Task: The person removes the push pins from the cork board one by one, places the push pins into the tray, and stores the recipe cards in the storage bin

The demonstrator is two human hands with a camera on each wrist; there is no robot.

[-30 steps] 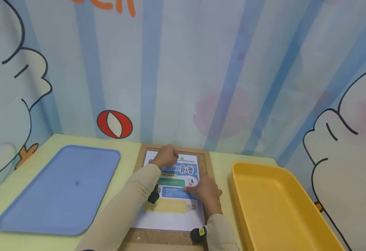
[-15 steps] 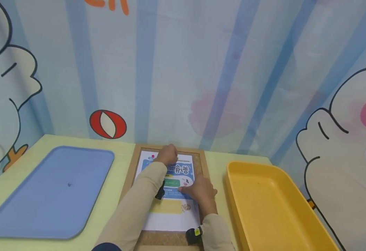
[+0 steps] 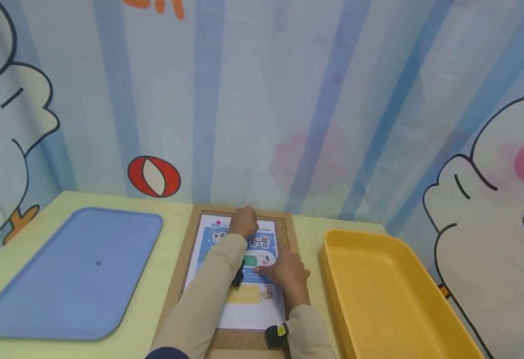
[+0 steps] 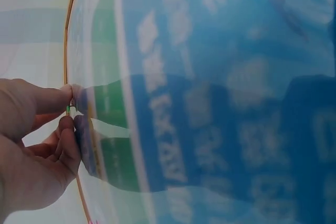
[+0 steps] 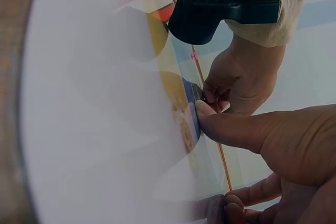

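Observation:
A printed sheet [image 3: 253, 314] with a blue design lies on a wood-framed corkboard [image 3: 239, 341]. Near the sheet's top edge, my left hand [image 3: 244, 223] pinches a small green-topped pushpin [image 4: 68, 109] between thumb and fingertips, at the sheet's surface. Most of the pin is hidden by those fingers. A pink pushpin [image 3: 218, 222] sits at the sheet's upper left. With thumb and fingers spread, my right hand [image 3: 287, 279] rests on the sheet's right side and the cork beside it; its thumb [image 5: 236, 129] touches the paper in the right wrist view.
Left of the board lies a blue tray [image 3: 78, 279] on the pale yellow table [image 3: 174, 227]. To the right stands a yellow tray [image 3: 392, 294] with raised walls. A striped cartoon backdrop [image 3: 253, 109] rises behind the table's far edge.
The left hand has shifted slightly right along the sheet's top, uncovering the pink pushpin and covering the green one. The right hand stays put on the sheet. The head view has turned slightly right.

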